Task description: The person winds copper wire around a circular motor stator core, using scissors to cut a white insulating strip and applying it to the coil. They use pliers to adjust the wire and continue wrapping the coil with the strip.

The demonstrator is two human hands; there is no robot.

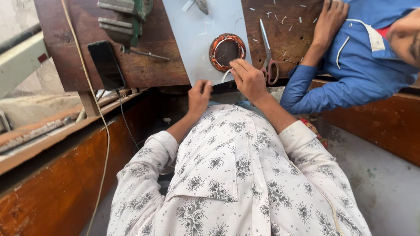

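Dark, scratched wooden workbench across the top, green vise bolted on. Reddish-brown wooden panels below and at right. Grey, stained concrete floor. Soft, even daylight.

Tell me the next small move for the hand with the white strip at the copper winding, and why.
Probably ease the white strip further into the copper-wound ring. The right hand pinches the strip with its tip at the ring's near edge, while the left hand grips the near edge of the grey sheet under the ring, which seems to steady it.
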